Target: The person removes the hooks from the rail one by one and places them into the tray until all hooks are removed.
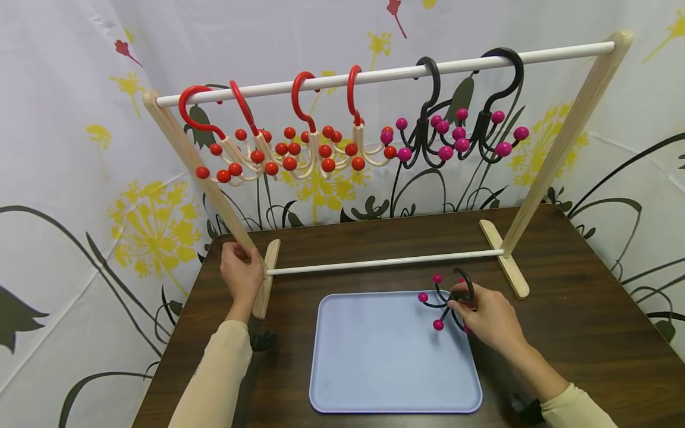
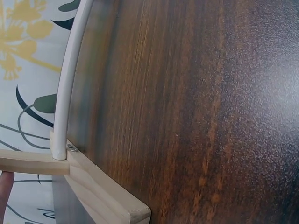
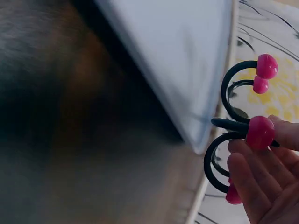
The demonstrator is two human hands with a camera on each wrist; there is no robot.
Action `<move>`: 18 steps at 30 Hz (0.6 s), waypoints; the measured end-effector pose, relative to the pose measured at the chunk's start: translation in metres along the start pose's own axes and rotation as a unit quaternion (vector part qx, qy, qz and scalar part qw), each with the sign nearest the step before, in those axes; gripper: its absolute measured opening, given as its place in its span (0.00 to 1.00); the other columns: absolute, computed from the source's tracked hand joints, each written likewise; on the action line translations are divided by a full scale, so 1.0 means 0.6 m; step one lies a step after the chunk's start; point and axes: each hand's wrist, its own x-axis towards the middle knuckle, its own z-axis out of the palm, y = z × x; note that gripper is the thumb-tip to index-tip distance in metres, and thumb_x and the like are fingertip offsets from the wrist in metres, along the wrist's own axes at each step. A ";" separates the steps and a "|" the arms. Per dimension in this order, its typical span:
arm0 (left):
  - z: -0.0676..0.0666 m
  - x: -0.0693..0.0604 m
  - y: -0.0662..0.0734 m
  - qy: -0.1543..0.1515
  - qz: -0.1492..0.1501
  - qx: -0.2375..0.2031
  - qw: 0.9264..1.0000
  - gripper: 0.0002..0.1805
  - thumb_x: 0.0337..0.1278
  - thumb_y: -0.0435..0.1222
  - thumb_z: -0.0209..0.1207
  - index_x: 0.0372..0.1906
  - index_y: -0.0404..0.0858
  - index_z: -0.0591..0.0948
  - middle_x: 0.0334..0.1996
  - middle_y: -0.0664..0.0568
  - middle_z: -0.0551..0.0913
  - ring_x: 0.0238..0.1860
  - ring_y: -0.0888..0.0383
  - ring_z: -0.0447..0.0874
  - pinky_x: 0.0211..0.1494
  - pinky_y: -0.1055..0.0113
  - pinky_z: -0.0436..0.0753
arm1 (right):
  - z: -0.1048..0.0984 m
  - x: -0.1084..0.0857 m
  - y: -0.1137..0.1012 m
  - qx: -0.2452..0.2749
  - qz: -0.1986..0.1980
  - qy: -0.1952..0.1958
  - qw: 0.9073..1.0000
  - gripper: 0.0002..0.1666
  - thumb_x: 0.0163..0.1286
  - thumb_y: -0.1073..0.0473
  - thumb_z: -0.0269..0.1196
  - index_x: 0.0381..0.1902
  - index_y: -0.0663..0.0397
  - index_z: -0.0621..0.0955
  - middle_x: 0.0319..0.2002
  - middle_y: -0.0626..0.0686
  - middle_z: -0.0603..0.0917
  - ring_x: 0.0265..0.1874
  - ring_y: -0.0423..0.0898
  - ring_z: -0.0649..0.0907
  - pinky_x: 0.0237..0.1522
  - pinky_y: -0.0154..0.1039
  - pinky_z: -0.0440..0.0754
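Observation:
In the head view my right hand [image 1: 489, 315] pinches a black multi-prong hook [image 1: 446, 303] with pink ball tips above the right side of the blue tray [image 1: 396, 356]. Its curved top points up, and some prongs sit behind my fingers. The right wrist view shows the pink balls [image 3: 260, 133] close to my fingers. My left hand [image 1: 242, 273] grips the lower left post [image 1: 230, 220] of a wooden rack. Only a fingertip [image 2: 5, 191] of it appears in the left wrist view, against the post.
Several red-topped hooks [image 1: 305, 101] with red balls hang on the left of the white upper rail [image 1: 385, 74]. Two black hooks [image 1: 430, 89] with pink balls hang to the right. A lower white rod [image 1: 385, 262] joins the rack's wooden feet [image 1: 504, 258] on the brown table [image 1: 578, 309].

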 end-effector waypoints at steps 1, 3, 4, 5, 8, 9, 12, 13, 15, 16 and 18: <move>0.000 0.000 -0.001 -0.001 0.000 0.001 1.000 0.12 0.54 0.29 0.63 0.40 0.30 0.73 0.34 0.39 0.75 0.37 0.43 0.75 0.45 0.51 0.70 | 0.007 -0.002 0.001 -0.003 -0.006 -0.004 1.000 0.14 0.59 0.58 0.72 0.43 0.52 0.85 0.35 0.52 0.89 0.30 0.48 0.88 0.26 0.46 0.80; 0.000 0.000 -0.002 -0.003 0.002 0.004 1.000 0.12 0.54 0.29 0.62 0.41 0.30 0.73 0.34 0.39 0.75 0.37 0.43 0.75 0.45 0.51 0.70 | 0.017 -0.004 0.001 -0.011 -0.012 -0.008 1.000 0.14 0.59 0.58 0.73 0.43 0.52 0.84 0.35 0.53 0.89 0.30 0.48 0.88 0.25 0.46 0.80; 0.000 0.001 -0.003 -0.004 0.002 0.006 1.000 0.12 0.54 0.29 0.62 0.41 0.30 0.73 0.34 0.39 0.75 0.37 0.43 0.75 0.45 0.50 0.70 | 0.022 -0.005 0.000 -0.014 -0.012 -0.009 1.000 0.14 0.58 0.58 0.73 0.43 0.52 0.84 0.35 0.54 0.89 0.29 0.49 0.88 0.23 0.45 0.80; 0.000 0.001 -0.003 -0.005 0.002 0.006 1.000 0.12 0.54 0.29 0.62 0.41 0.30 0.73 0.34 0.40 0.75 0.38 0.43 0.75 0.46 0.50 0.70 | 0.025 -0.005 -0.001 -0.019 -0.013 -0.008 1.000 0.14 0.58 0.58 0.73 0.42 0.52 0.84 0.34 0.54 0.89 0.29 0.50 0.88 0.22 0.44 0.79; 0.000 0.001 -0.004 -0.005 0.004 0.009 1.000 0.12 0.53 0.29 0.62 0.40 0.30 0.73 0.34 0.40 0.75 0.38 0.43 0.75 0.46 0.49 0.70 | 0.033 -0.005 -0.006 -0.037 -0.015 -0.003 0.999 0.14 0.56 0.58 0.74 0.40 0.51 0.84 0.32 0.54 0.88 0.26 0.50 0.88 0.17 0.41 0.74; 0.000 0.001 -0.005 -0.005 0.004 0.010 1.000 0.12 0.53 0.29 0.62 0.40 0.30 0.73 0.34 0.40 0.75 0.38 0.43 0.75 0.46 0.49 0.70 | 0.035 -0.004 -0.008 -0.043 -0.015 -0.002 0.999 0.13 0.56 0.59 0.74 0.40 0.51 0.84 0.31 0.54 0.88 0.24 0.50 0.87 0.16 0.41 0.73; 0.001 0.002 -0.006 -0.004 0.007 0.010 1.000 0.12 0.53 0.29 0.62 0.40 0.31 0.73 0.34 0.40 0.75 0.37 0.43 0.75 0.45 0.49 0.70 | 0.041 -0.003 -0.014 -0.065 -0.025 0.003 0.998 0.14 0.55 0.59 0.75 0.39 0.52 0.84 0.30 0.53 0.88 0.24 0.49 0.86 0.15 0.41 0.72; 0.001 0.002 -0.007 -0.003 0.008 0.010 1.000 0.12 0.53 0.29 0.63 0.40 0.31 0.73 0.34 0.40 0.75 0.37 0.44 0.75 0.45 0.49 0.70 | 0.042 -0.003 -0.015 -0.070 -0.029 0.003 0.997 0.14 0.55 0.60 0.75 0.39 0.52 0.84 0.30 0.53 0.88 0.23 0.49 0.86 0.15 0.41 0.72; 0.002 0.002 -0.008 -0.003 0.011 0.009 1.000 0.12 0.53 0.29 0.63 0.40 0.31 0.73 0.34 0.40 0.75 0.37 0.44 0.75 0.45 0.50 0.70 | 0.045 -0.003 -0.018 -0.077 -0.035 0.004 0.996 0.14 0.55 0.60 0.75 0.39 0.52 0.84 0.30 0.53 0.88 0.25 0.50 0.86 0.16 0.41 0.73; 0.002 0.003 -0.009 -0.002 0.013 0.009 1.000 0.12 0.53 0.29 0.63 0.40 0.31 0.73 0.34 0.40 0.75 0.37 0.43 0.75 0.45 0.50 0.70 | 0.046 -0.003 -0.019 -0.080 -0.037 0.005 0.996 0.14 0.55 0.60 0.75 0.40 0.53 0.84 0.30 0.53 0.88 0.26 0.51 0.87 0.16 0.41 0.74; 0.003 0.003 -0.009 0.000 0.017 0.008 1.000 0.12 0.53 0.29 0.63 0.40 0.30 0.73 0.33 0.40 0.75 0.37 0.44 0.75 0.45 0.50 0.70 | 0.046 -0.003 -0.020 -0.084 -0.037 0.003 0.996 0.14 0.55 0.60 0.75 0.39 0.52 0.84 0.29 0.52 0.88 0.23 0.49 0.86 0.16 0.40 0.72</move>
